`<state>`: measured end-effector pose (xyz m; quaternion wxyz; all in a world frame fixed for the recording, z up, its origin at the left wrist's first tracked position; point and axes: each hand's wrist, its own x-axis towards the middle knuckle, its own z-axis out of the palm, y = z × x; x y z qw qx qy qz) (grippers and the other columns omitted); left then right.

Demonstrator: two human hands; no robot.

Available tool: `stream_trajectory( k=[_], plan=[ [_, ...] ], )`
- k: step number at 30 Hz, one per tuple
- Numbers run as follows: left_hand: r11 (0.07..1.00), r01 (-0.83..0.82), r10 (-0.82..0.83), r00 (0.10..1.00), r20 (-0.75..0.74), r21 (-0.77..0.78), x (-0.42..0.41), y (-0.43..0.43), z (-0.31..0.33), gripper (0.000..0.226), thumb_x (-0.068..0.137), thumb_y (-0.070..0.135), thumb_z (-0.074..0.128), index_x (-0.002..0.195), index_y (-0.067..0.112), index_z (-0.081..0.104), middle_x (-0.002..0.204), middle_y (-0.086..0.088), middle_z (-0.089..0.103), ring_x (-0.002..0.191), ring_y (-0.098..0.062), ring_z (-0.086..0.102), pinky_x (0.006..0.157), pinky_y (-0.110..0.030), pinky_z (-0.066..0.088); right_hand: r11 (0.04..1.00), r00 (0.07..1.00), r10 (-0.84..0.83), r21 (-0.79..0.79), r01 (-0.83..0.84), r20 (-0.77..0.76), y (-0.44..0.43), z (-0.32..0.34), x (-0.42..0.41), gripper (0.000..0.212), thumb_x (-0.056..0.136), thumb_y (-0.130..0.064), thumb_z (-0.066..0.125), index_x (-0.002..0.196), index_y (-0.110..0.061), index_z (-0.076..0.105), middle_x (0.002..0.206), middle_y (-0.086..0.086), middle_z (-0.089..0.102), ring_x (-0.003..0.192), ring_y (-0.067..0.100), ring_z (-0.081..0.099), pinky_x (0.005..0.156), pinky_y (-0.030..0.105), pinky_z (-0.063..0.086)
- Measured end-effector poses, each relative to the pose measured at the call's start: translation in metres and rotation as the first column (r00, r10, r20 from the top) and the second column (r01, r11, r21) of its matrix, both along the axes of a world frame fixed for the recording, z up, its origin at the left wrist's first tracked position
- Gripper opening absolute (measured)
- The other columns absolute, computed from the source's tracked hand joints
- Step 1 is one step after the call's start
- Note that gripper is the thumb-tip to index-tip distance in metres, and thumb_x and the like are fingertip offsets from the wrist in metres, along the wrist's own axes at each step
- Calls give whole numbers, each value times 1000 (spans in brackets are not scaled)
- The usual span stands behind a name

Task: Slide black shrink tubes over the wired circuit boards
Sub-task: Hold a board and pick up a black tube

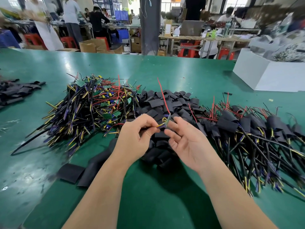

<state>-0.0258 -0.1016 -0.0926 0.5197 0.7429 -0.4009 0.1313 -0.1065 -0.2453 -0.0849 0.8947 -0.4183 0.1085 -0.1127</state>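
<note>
My left hand (134, 137) pinches the yellow and purple wires of a small green circuit board (168, 120), whose red wire (162, 95) sticks up. My right hand (189, 142) is beside the board with its palm up and fingers loosely spread; the fingertips touch the board's edge. Under both hands lies a heap of flat black shrink tubes (165, 103). A pile of bare wired boards (92, 109) lies to the left. Boards with black tubes on them (247, 128) lie to the right.
The green table (148, 195) carries loose flat tubes (72, 172) near my left forearm and more black tubes (14, 91) at the far left. A white box (264, 75) stands at the back right. People work at benches beyond the table.
</note>
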Motion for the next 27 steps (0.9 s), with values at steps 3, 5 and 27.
stream_trajectory(
  k=[3,5,27],
  plan=[
    [991,21,-27,999,45,133,-4,-2,1,2,81,18,63,80,18,65,70,10,66,65,-7,61,68,-35,49,955,993,-112,-279,97,-37,-1,-2,1,25,65,-35,76,84,-22,68,74,-1,65,53,8,54,48,18,39],
    [980,-20,1,996,92,199,-6,-3,0,9,82,29,65,76,21,66,68,12,66,64,-8,61,70,-43,48,876,984,-172,-464,133,-43,-1,-6,-1,6,75,-26,77,74,-24,72,76,3,68,55,9,52,50,19,39],
    [958,-36,43,999,-20,284,2,0,-6,19,94,22,59,106,25,73,84,16,68,85,1,60,74,-12,45,897,987,-143,-412,158,69,-9,-10,0,31,78,10,67,99,-12,67,86,5,75,73,18,66,66,24,55]
  ],
)
